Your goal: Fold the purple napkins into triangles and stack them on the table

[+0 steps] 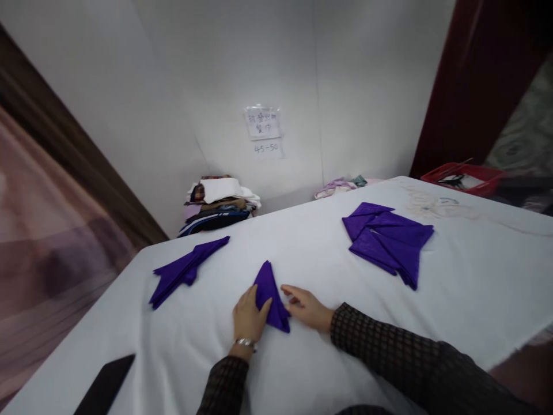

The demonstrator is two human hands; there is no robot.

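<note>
Folded purple cloth, axis eleven-to-five o'clock; left hand atop, fingers spread; right hand at three, fingers parted

White-covered desk, left hand on folded purple cloth, thumb over it, grip unclear. Right hand at cloth's right edge, fingers loosely spread, contact unclear. Purple bundle far left, larger purple pile to the right, both well apart from hands. Dark flat object near left corner. Behind: stacked textiles, handwritten wall sign, red basket.
</note>
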